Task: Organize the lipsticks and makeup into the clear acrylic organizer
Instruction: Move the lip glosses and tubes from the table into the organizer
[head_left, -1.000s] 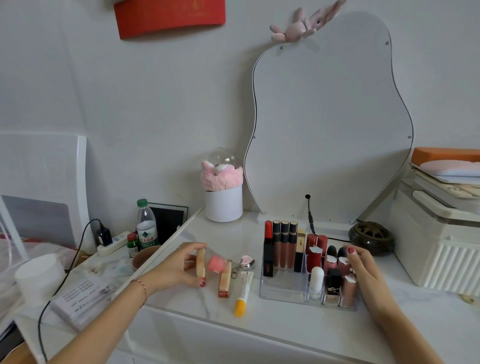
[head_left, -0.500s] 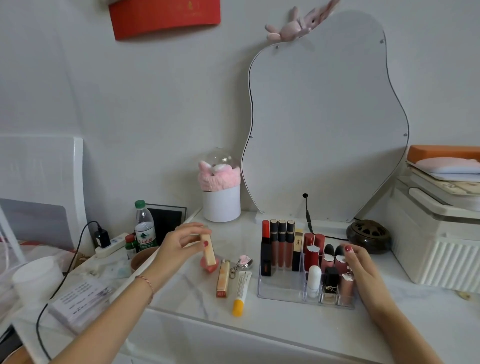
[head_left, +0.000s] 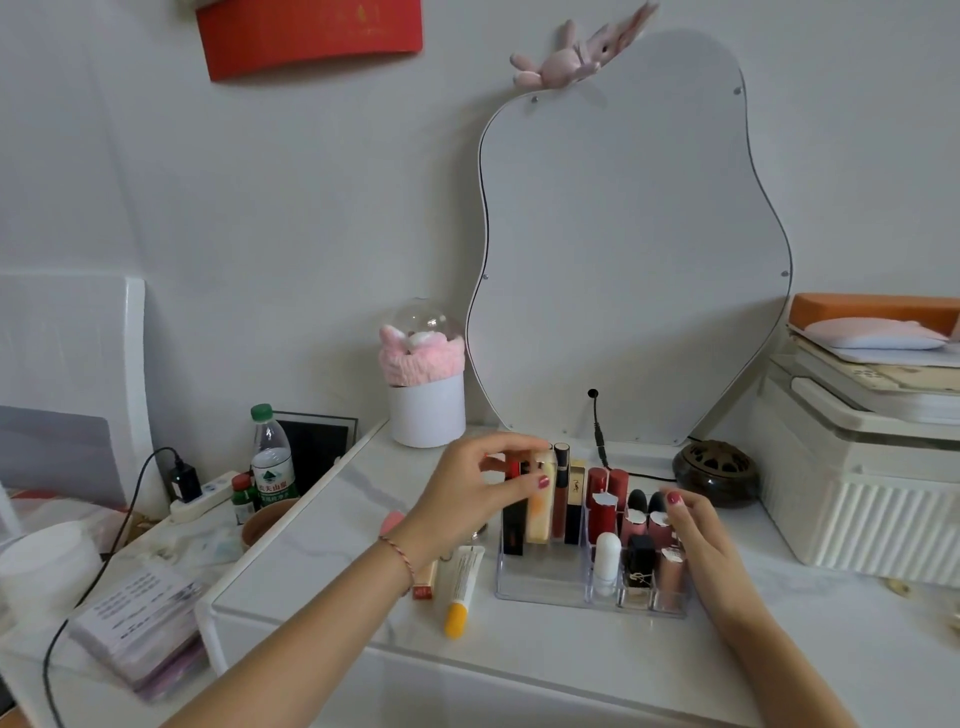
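Left hand (head_left: 467, 499) is pinching a light, rigid cream-and-orange lipstick tube (head_left: 540, 501) by its top, lowering it into the clear acrylic organizer (head_left: 545, 587); right hand (head_left: 698, 540) is resting loosely curled against its side

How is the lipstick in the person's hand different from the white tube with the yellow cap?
The peach lipstick stands upright in the clear acrylic organizer; the yellow-capped tube lies flat on the table, outside it. The left hand pinches the lipstick's top; nothing touches the tube. The lipstick looks squared and peach; the tube is white, flattened at one end, with a rounded yellow cap. Both are slim makeup sticks.
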